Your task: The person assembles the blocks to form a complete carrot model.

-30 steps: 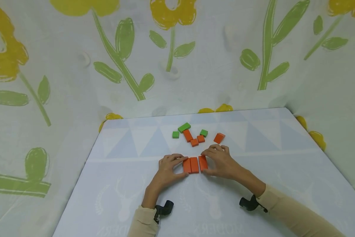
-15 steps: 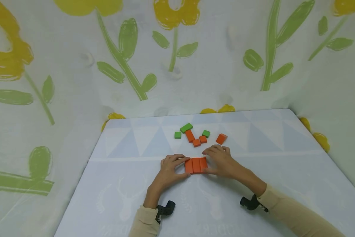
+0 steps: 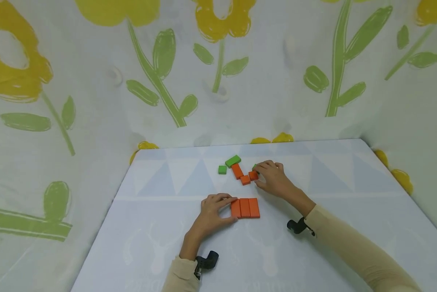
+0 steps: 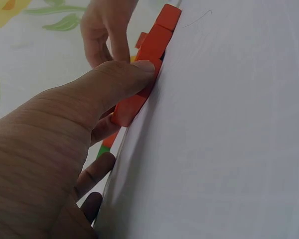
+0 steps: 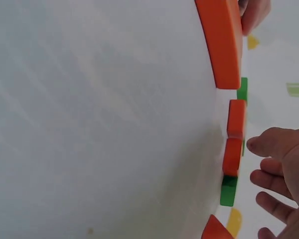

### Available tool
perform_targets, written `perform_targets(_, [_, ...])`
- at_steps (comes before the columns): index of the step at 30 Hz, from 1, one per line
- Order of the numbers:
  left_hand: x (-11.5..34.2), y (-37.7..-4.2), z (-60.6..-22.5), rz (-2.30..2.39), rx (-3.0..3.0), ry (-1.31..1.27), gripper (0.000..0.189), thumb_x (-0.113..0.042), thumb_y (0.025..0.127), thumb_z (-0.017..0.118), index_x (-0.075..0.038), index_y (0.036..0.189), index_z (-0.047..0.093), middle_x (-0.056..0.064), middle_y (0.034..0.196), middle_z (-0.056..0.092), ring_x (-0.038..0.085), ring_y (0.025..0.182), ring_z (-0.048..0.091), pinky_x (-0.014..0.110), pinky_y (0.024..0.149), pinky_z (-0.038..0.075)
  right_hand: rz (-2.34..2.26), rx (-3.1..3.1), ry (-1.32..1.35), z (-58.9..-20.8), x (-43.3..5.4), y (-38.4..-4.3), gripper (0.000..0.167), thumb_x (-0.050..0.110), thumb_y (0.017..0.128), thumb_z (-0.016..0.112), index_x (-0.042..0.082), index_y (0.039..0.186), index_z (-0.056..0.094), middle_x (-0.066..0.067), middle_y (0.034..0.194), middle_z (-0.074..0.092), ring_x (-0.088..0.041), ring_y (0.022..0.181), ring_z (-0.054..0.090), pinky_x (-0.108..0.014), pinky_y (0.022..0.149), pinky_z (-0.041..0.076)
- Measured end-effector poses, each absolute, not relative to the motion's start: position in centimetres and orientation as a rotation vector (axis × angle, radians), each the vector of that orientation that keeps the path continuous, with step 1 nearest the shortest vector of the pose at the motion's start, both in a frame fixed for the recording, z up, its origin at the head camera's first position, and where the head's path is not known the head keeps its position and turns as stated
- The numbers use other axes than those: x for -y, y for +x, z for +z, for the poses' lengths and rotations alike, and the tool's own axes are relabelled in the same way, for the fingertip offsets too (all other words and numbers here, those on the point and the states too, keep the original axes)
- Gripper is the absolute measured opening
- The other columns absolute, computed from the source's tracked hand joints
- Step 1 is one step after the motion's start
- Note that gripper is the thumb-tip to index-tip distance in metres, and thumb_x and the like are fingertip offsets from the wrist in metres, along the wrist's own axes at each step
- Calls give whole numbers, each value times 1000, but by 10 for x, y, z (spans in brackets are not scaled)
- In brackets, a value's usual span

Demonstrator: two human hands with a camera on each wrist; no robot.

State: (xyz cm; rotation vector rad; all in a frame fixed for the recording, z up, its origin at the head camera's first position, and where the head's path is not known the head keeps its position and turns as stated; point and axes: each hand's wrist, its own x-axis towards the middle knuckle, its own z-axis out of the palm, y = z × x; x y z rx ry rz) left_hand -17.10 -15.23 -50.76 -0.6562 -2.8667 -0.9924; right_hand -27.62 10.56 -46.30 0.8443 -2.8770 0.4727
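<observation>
On the desk, the right hand has just moved from the right end of the orange row to the far cluster — thumb and fingers parted, no grip visible; whether it touches anything I cannot tell. The left hand stays put, pinching the near and far ends of the row's left block. That row, three blocks side by side, has lost the gap it showed a second ago, so its lining-up looks finished. Farther off lie a long green block and a long orange block, seemingly touching. Smallest are a green cube to the left, a left small orange block and a right small orange block — the last just beside the right thumb, perhaps the next piece wanted.
</observation>
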Motion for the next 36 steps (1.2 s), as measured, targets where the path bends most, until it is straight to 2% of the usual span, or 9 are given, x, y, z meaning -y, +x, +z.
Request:
perform_targets(12, [154, -171, -506, -955, 2884, -643, 58, -45, 85, 76, -30, 139, 61, -6, 137, 53, 21, 123, 43, 47, 99, 29, 287, 2913, 898, -469, -102, -287, 35, 16, 90, 76, 10, 124, 71, -6, 131, 62, -31, 126, 45, -61, 99, 31])
perform_targets(20, [154, -171, -508, -950, 2872, -658, 61, -48, 86, 73, -28, 141, 58, -5, 139, 53, 21, 124, 43, 48, 99, 30, 385, 2943, 827, -463, -108, -278, 30, 18, 86, 78, 8, 114, 71, -8, 117, 66, -29, 112, 50, -54, 96, 32])
perform_targets(26, [154, -170, -508, -985, 2873, -646, 53, -36, 88, 67, -26, 140, 59, -5, 139, 52, 21, 125, 43, 48, 101, 28, 568, 2859, 862, -450, -116, -258, 31, 19, 84, 80, 11, 112, 71, -6, 114, 66, -26, 112, 49, -53, 95, 31])
perform_targets(36, [154, -171, -506, -988, 2903, -633, 51, -38, 89, 65, -28, 139, 60, -7, 139, 52, 19, 126, 41, 46, 102, 28, 670, 2709, 1068, -435, -113, -201, 27, 18, 82, 81, 15, 107, 71, 2, 110, 67, -20, 112, 54, -46, 89, 32])
